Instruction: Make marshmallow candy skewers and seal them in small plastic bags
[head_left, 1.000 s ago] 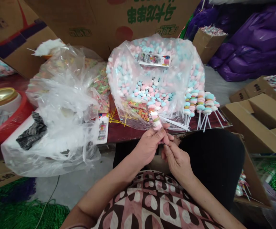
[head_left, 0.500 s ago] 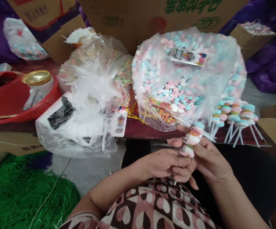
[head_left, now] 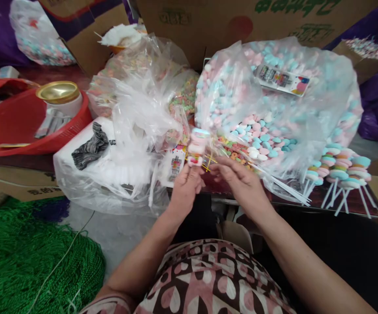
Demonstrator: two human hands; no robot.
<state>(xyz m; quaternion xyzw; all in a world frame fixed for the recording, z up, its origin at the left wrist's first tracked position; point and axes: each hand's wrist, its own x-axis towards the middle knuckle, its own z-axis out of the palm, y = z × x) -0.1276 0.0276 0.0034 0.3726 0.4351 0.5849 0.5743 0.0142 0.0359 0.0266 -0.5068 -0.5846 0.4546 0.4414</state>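
Observation:
A marshmallow candy skewer in a clear wrapper stands upright in my left hand, its pink, white and blue pieces above my closed fingers. My right hand is just to the right, fingers bent and tips close together beside thin yellow twist ties at the table's edge. Whether a tie is between those fingertips is too blurred to tell. Behind the skewer lies a white printed card.
A large clear bag of pastel marshmallows fills the table's right. Finished skewers lie at the right edge beside white sticks. Leftward are a plastic bag and a red basket. Green cords heap below.
Both hands were together around the wrapped skewer, and now they are apart. My left hand has carried the skewer leftward and up; my right hand has let go and reached toward the twist ties.

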